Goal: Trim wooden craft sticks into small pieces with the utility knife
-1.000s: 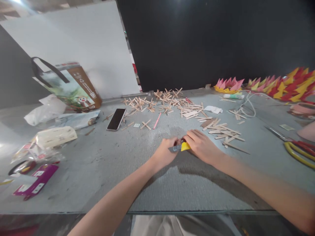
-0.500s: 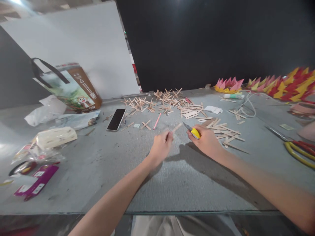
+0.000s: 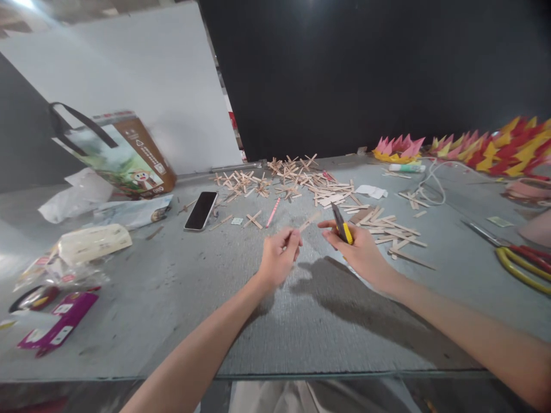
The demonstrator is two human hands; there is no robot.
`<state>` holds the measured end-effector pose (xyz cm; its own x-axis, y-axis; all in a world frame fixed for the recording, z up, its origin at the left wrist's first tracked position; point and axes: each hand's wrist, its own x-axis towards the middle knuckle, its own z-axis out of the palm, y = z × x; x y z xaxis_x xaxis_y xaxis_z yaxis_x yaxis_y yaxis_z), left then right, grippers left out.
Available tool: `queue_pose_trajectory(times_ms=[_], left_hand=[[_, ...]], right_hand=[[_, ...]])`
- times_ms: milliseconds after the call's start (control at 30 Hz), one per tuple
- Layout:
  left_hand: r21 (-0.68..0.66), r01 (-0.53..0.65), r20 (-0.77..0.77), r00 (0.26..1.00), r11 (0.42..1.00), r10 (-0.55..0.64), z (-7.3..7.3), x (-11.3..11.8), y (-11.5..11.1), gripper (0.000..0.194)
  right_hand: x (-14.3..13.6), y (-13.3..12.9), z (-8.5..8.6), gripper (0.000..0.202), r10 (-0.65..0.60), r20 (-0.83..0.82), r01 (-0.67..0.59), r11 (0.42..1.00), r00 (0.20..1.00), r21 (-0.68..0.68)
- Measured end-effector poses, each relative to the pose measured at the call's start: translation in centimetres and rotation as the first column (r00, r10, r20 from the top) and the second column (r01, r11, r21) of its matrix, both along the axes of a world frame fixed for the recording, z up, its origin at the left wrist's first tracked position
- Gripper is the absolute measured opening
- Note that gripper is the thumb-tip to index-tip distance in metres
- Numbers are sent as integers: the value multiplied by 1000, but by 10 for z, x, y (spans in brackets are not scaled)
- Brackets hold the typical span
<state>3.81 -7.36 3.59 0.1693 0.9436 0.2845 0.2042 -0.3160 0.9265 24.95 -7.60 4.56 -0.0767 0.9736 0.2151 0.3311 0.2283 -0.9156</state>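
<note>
My left hand (image 3: 279,256) is closed around one end of a flat wooden stick (image 3: 310,221), whose free end points up and to the right. In my right hand (image 3: 364,252) lies a yellow and black utility knife (image 3: 343,225), its tip pointing away from me; my index finger is stretched out toward the stick. A gap separates knife and stick. Behind the hands, loose wooden sticks (image 3: 394,232) lie in a pile at the right, and several crossed sticks (image 3: 293,169) are heaped farther back.
A phone (image 3: 201,211) and a pink patterned strip (image 3: 272,212) lie on the grey table (image 3: 189,321). Scissors (image 3: 516,264) are at the right, a glue stick (image 3: 407,168) and folded-paper pieces (image 3: 398,148) behind. A carrier bag (image 3: 129,155) and a purple packet (image 3: 60,321) are left.
My right hand has shifted the knife slightly right, turned its tip upward and away from the stick, and stretched out the index finger. My left hand still grips the stick.
</note>
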Motion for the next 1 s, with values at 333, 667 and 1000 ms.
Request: queue_pose_trajectory(times_ms=[333,667,1000], left_hand=[[5,98,-139,986,995,-96,4,-5,1,48],[-50,76,195,979,996,-65,5,-3,5,46],[-268,70,213,977,961,-12,-4,13,9,51]], right_hand=[[1,2,1,58,-70,-68,67,997,995,-43],[-1,-2,-1,48,-36,-33,37,999,999,8],[11,-1,-19,11,-29,589,-409,692,808,595]])
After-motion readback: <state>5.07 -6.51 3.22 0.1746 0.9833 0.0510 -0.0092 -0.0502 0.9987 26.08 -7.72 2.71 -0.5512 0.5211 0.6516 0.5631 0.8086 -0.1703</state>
